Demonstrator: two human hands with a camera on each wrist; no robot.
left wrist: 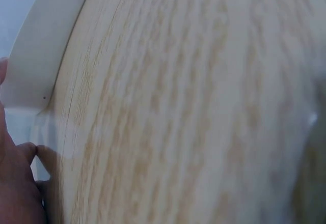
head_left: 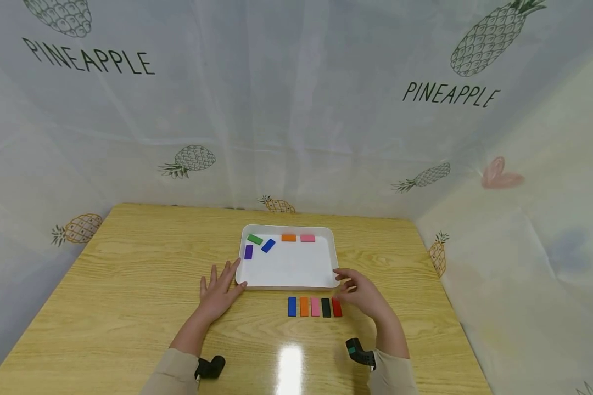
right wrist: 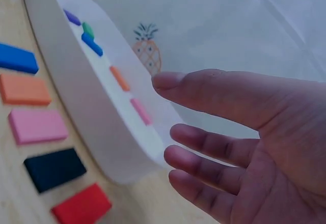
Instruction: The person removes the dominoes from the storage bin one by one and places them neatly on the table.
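A shallow white tray (head_left: 287,274) lies on the table, holding several small blocks. Inside it are a green block (head_left: 255,239), a purple block (head_left: 249,252), a tilted blue block (head_left: 268,245), an orange block (head_left: 289,237) and a pink block (head_left: 307,238). My left hand (head_left: 219,296) is spread at the tray's front left corner, fingertips against its side. By the front right corner hovers my right hand (head_left: 359,293), thumb and fingers apart and holding nothing in the right wrist view. Nearest to it is a red block (right wrist: 82,204), the last of a row before the tray.
The row also has a black block (head_left: 326,308), a pink block (right wrist: 38,126), an orange block (right wrist: 24,89) and a blue block (head_left: 292,306). A pineapple-print curtain (head_left: 286,109) hangs behind the wooden table (head_left: 168,247).
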